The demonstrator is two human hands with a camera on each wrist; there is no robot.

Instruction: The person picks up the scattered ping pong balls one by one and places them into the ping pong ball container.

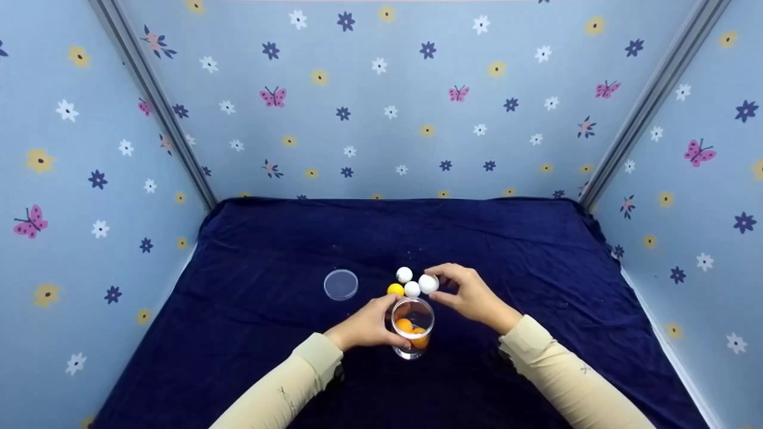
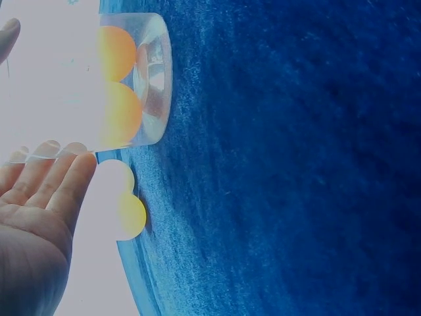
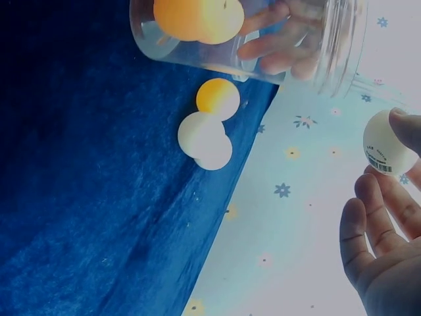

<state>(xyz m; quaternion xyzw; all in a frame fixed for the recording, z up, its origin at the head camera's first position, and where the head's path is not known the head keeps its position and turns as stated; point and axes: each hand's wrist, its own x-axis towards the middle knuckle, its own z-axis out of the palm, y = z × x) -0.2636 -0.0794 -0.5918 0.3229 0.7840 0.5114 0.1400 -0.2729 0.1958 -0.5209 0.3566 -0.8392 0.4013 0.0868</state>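
Note:
My left hand [image 1: 371, 325] grips a clear plastic jar [image 1: 410, 355], with the thumb on the near side and the fingers round the far side. Several orange ping-pong balls [image 1: 405, 325] lie at the bottom of the jar. Between thumb and fingertips, my right hand [image 1: 472, 297] pinches a white ping-pong ball [image 1: 428, 283], just right of the jar's rim; dark print shows on this ball [image 3: 381, 148] in the right wrist view. Two white balls [image 1: 404, 274] and a yellow ball [image 1: 395, 289] sit close together on the cloth beyond the jar.
A round clear lid [image 1: 341, 285] lies flat on the cloth, left of the loose balls. Dark blue, wrinkled cloth [image 1: 268, 333] covers the table. Light blue flowered walls [image 1: 381, 119] stand at the back and both sides, with grey metal posts [image 1: 161, 113] at the corners.

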